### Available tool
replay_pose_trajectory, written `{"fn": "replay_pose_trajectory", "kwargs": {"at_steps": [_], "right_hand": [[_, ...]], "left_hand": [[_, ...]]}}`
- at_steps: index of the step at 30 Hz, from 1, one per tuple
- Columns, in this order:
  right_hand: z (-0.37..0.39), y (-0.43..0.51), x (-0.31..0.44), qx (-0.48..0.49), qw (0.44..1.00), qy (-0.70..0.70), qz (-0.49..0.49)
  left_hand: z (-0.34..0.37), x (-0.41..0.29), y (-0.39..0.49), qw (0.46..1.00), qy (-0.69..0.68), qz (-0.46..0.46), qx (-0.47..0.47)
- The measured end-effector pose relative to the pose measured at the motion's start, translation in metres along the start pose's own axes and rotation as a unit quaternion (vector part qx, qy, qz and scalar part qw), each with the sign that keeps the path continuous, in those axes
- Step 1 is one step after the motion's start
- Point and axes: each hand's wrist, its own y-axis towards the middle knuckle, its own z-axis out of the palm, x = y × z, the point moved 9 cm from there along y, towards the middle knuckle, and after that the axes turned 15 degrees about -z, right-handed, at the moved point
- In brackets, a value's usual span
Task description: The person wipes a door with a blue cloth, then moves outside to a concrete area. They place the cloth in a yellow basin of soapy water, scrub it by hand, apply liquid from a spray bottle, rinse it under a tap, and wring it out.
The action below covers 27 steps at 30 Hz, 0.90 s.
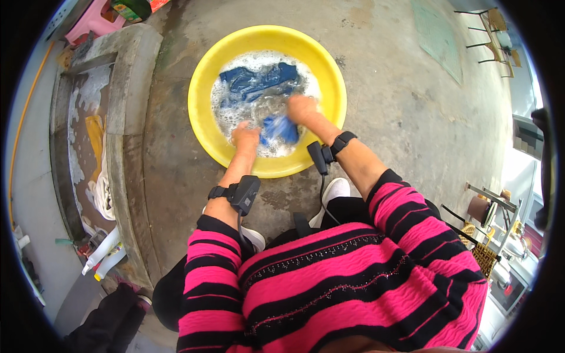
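Observation:
A round yellow plastic basin (pixel 198 132) stands on the floor before me, holding sudsy water (pixel 225 119). Dark blue cloth (pixel 265 80) floats at its far side. Nearer to me, a brighter blue wet cloth (pixel 280 129), blurred by motion, stretches between my hands. My left hand (pixel 245 134) is low at the near left of the basin, at this cloth's left edge; its grip is blurred. My right hand (pixel 303 108) is closed on the cloth's upper right part. Both wrists wear black strapped devices with cables.
On the left is a concrete trough (pixel 128 110) with soapy water, a yellow item (pixel 94 132) and white cloth (pixel 103 194). Plastic bottles (pixel 103 251) lie at its near end. A pink plastic stool (pixel 90 22) stands far left. Another person's dark-clothed leg (pixel 110 313) is at lower left.

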Motion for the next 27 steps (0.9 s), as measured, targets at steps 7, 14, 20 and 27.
{"fn": "replay_pose_trajectory", "kwargs": {"at_steps": [7, 14, 20, 27], "right_hand": [[-0.004, -0.001, -0.019, -0.026, 0.767, 0.637, -0.072], [-0.027, -0.013, -0.062, -0.076, 0.820, 0.566, -0.028], [-0.014, -0.018, -0.064, -0.263, 0.934, 0.209, 0.121], [-0.015, -0.010, 0.072, -0.228, 0.799, 0.546, -0.105]], "left_hand": [[0.015, -0.029, -0.018, 0.985, -0.020, 0.031, 0.171], [-0.033, -0.069, -0.035, 0.877, -0.374, -0.015, 0.301], [-0.038, -0.054, -0.032, 0.981, -0.168, 0.005, 0.099], [0.024, -0.020, -0.032, 0.814, -0.427, -0.209, 0.333]]}}
